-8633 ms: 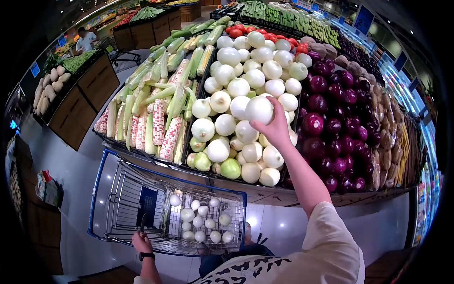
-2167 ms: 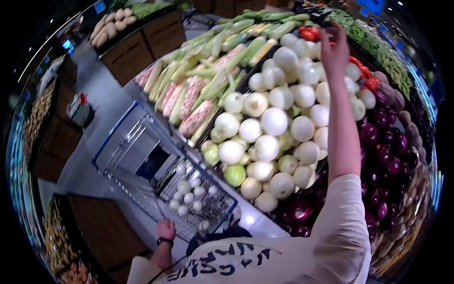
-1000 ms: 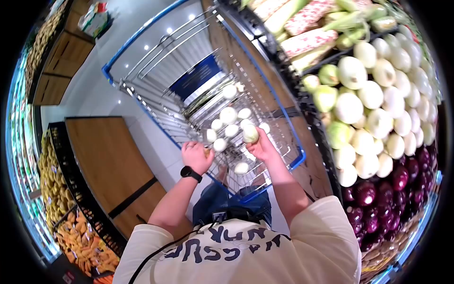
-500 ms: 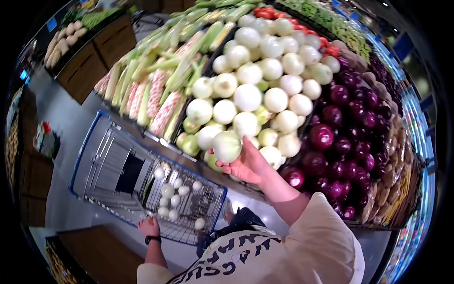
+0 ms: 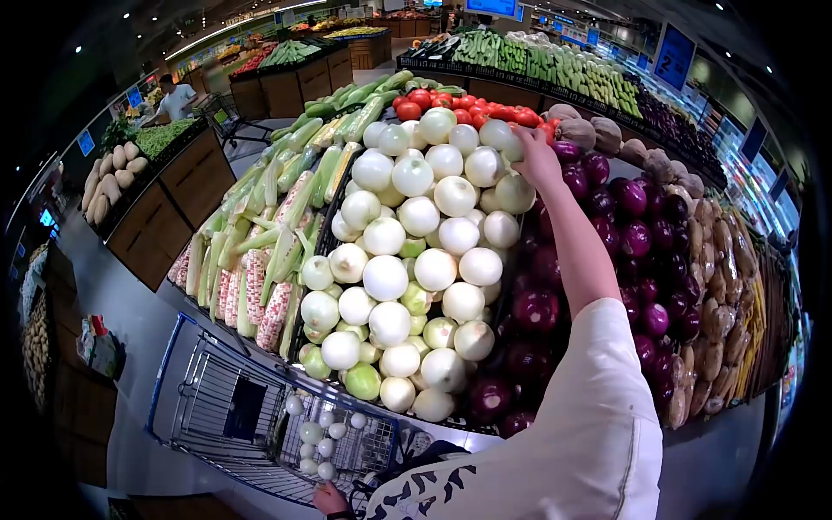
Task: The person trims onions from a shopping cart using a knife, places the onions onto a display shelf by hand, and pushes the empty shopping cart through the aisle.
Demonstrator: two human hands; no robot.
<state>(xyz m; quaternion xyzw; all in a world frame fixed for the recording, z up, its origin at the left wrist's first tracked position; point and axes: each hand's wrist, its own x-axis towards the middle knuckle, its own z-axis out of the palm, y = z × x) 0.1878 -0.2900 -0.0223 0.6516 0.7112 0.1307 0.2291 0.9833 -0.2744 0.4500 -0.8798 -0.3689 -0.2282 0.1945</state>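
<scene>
Right hand (image 5: 536,159): fingers against a white onion (image 5: 497,134), far right corner of the onion bin (image 5: 297,329); grip closure indeterminable. Left hand (image 5: 329,497): beside the shopping cart (image 5: 245,409), grip likewise indeterminable.

The right hand (image 5: 536,156) touches white onions (image 5: 497,135) at their bin's far right corner; the left hand (image 5: 329,498) is beside the shopping cart (image 5: 164,374).

Main onion heap (image 5: 385,277) mid-view. From it: corn (image 5: 256,286) at 9 o'clock; second onion heap (image 5: 637,238) at 3, wrapped packs (image 5: 721,303) beyond; tomatoes (image 5: 419,99) at 12; cart (image 5: 247,409) at 7, loose onions (image 5: 311,433) inside.
</scene>
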